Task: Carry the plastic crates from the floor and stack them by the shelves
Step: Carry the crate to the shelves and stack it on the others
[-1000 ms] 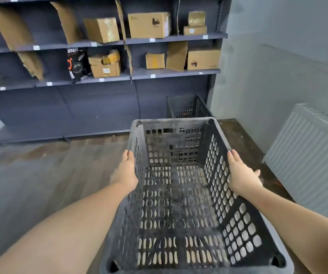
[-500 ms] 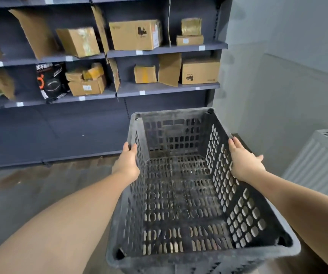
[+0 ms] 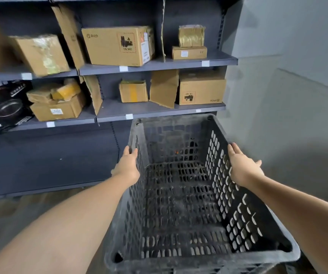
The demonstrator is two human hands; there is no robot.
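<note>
I hold a black perforated plastic crate (image 3: pixel 180 204) in front of me, off the floor, its open top facing up and nothing inside it. My left hand (image 3: pixel 127 169) presses flat against the outside of its left wall near the rim. My right hand (image 3: pixel 242 167) presses against the outside of its right wall, thumb spread outward. The crate's far end reaches up to the lowest shelf board of the dark grey shelves (image 3: pixel 159 109). The crate seen earlier on the floor by the shelves is hidden behind the one I carry.
Cardboard boxes (image 3: pixel 117 46) fill the two shelf levels, with a black printed box (image 3: pixel 5 103) at the left. A grey wall (image 3: pixel 297 95) stands to the right of the shelves. Wooden floor (image 3: pixel 11 214) shows at the lower left.
The shelves have come closer and larger in view, and the crate has risen with both hands holding it. The crate on the floor and the radiator have dropped out of sight.
</note>
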